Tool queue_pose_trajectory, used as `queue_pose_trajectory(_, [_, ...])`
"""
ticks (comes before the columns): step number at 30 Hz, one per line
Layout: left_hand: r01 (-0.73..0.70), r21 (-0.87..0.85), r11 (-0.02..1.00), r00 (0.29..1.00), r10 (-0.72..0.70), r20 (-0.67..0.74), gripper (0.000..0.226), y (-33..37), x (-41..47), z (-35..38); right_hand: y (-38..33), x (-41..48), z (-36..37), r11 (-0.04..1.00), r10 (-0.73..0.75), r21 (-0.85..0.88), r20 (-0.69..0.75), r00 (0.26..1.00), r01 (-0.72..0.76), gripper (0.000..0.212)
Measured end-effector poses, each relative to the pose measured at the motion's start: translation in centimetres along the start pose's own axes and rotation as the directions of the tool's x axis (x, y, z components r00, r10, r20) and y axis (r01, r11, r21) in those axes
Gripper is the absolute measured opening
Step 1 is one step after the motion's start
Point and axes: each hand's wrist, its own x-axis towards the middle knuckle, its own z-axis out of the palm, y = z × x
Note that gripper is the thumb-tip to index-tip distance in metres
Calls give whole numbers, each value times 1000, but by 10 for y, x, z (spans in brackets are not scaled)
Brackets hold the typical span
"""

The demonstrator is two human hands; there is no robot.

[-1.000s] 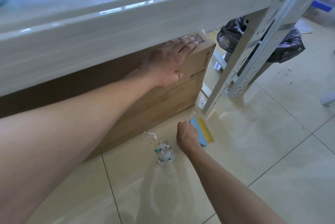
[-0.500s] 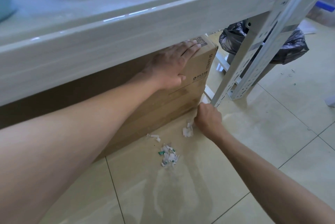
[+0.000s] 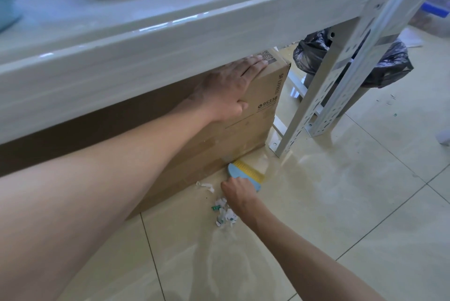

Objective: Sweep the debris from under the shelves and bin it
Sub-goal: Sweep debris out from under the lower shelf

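Glossy beige tiled floor (image 3: 341, 215) carrying a cardboard box (image 3: 219, 149), scattered paper scraps (image 3: 225, 215), shelf legs (image 3: 287, 139) and a bagged bin (image 3: 389, 69).

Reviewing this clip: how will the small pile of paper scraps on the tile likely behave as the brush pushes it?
The paper scraps look thin, torn and curled, so probably very light and apt to scatter rather than slide together. The floor tile is glossy, so they likely slip easily. One curl lies apart near the cardboard box; the brush in the right hand may miss it.

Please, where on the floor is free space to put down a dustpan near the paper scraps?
Bare tile lies right of the right hand and brush, toward the shelf leg. More lies in front of the scraps. Crowded: between scraps and box.
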Motion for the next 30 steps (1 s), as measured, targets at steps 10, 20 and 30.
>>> queue_pose_trajectory(10, [-6, 17, 1000, 1000, 6, -1, 94, -3, 2, 6, 53, -15, -61, 999, 35, 5, -107, 994, -35, 20])
queue_pose_trajectory(20, [-3, 52, 999, 1000, 3, -6, 92, -5, 7, 8, 47, 3, -14, 989, 123, -79, -71, 990, -128, 28])
queue_pose_trajectory(30, [-7, 36, 999, 1000, 8, -6, 94, -7, 7, 12, -35, -27, 16, 965, -250, -62, 55, 967, 254, 26])
